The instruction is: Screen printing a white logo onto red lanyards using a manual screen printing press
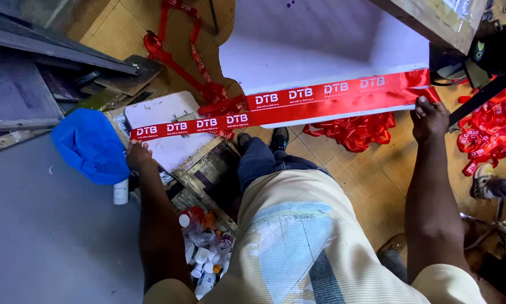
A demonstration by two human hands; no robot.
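Note:
A long red ribbon (287, 106) with white printed lettering is stretched taut between my two hands. My left hand (138, 156) pinches its left end over a small white board (168, 115). My right hand (429, 118) grips the right end at the lower right corner of a large white board (315, 45). The ribbon runs along that board's front edge. My legs and shoes show below the ribbon.
A blue cloth (91, 145) lies left of my left hand. More red ribbon is heaped on the tiled floor (355, 130), at the far right (492, 132) and at the top (177, 56). Small bottles (205, 256) are piled by my knee. Another person's shoe (481, 179) is at right.

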